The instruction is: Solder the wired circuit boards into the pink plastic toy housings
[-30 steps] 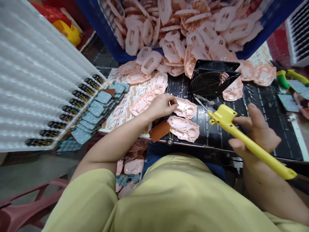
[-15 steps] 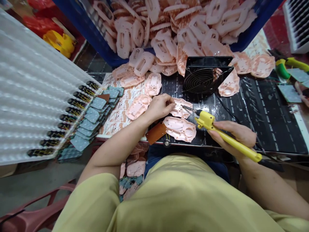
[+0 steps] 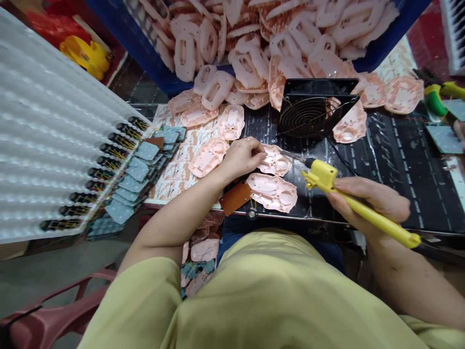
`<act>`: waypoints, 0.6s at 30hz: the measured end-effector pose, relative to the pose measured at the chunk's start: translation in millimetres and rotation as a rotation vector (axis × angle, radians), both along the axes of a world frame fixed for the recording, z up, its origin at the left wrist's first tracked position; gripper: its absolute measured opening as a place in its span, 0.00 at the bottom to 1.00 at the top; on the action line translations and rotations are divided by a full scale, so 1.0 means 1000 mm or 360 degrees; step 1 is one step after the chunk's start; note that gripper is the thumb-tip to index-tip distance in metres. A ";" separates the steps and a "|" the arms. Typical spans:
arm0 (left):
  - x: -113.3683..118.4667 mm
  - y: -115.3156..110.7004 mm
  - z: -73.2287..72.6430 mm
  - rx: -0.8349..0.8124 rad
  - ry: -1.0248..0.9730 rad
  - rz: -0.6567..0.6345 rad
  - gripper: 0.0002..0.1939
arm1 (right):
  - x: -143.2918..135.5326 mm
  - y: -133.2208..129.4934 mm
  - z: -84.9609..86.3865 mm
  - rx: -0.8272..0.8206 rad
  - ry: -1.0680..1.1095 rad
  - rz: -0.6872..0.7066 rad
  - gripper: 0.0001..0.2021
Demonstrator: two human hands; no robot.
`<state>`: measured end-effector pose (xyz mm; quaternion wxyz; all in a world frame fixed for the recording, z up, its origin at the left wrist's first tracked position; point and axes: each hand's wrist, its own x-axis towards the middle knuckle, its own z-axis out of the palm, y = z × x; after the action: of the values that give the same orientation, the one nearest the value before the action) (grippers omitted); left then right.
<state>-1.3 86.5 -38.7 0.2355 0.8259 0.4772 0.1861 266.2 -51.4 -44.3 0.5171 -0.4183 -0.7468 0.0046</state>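
My right hand (image 3: 370, 201) is wrapped round a yellow soldering tool (image 3: 321, 175), whose thin metal tip points left above the mat. My left hand (image 3: 246, 156) rests at the left end of a pink plastic shell (image 3: 275, 161), fingertips pinched together; whatever is between them is too small to make out. Just below lies a second pink shell (image 3: 279, 195), open side up, with a thin wire in it. Touching its left end is a brown circuit board (image 3: 236, 198), wired to a small round part (image 3: 252, 213) at the table's edge.
Behind the shells stands a black fan (image 3: 308, 116). A blue crate (image 3: 152, 72) heaped with pink shells fills the back. Grey-green boards (image 3: 136, 172) are stacked at left beside a white foam tray (image 3: 65, 140). Green-handled pliers (image 3: 435, 101) lie far right.
My right hand has moved right with the yellow tool, and the tip has drawn back from the upper shell. My left hand stays at that shell. The view has shifted slightly.
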 end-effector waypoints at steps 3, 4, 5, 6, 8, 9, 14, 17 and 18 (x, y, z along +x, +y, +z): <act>0.000 0.001 -0.001 0.0003 -0.0019 -0.0014 0.05 | 0.001 -0.003 0.001 -0.0007 0.0007 -0.0050 0.12; 0.000 0.001 -0.001 0.0007 -0.0031 -0.0014 0.05 | 0.001 -0.003 0.000 -0.0002 -0.0050 -0.0058 0.12; 0.000 0.001 -0.001 0.0010 -0.0043 -0.0013 0.05 | 0.000 -0.004 0.000 -0.0003 -0.0116 -0.0082 0.13; -0.001 0.001 -0.001 0.0012 -0.0057 -0.0012 0.05 | 0.000 -0.004 -0.001 -0.0008 -0.0167 -0.0122 0.15; -0.001 0.001 -0.001 0.0000 -0.0096 -0.0014 0.05 | -0.001 -0.005 -0.004 -0.0024 -0.0212 -0.0204 0.25; -0.002 0.001 -0.001 -0.0019 -0.0131 -0.0013 0.06 | -0.001 -0.005 -0.004 -0.0036 -0.0213 -0.0221 0.29; -0.008 0.002 -0.005 -0.0191 -0.0409 -0.0014 0.09 | 0.001 -0.007 -0.005 -0.0054 -0.0218 -0.0159 0.37; -0.011 0.003 -0.007 -0.0224 -0.0464 -0.0100 0.09 | 0.001 -0.009 -0.005 -0.0008 -0.0215 -0.0135 0.32; -0.012 0.003 -0.007 -0.0219 -0.0456 -0.0135 0.08 | 0.001 -0.009 -0.005 -0.0002 -0.0208 -0.0101 0.31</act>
<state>-13.0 89.8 -45.5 0.3648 0.7923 0.4150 0.2587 267.1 -60.4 -49.1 0.4670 -0.4414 -0.7652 -0.0387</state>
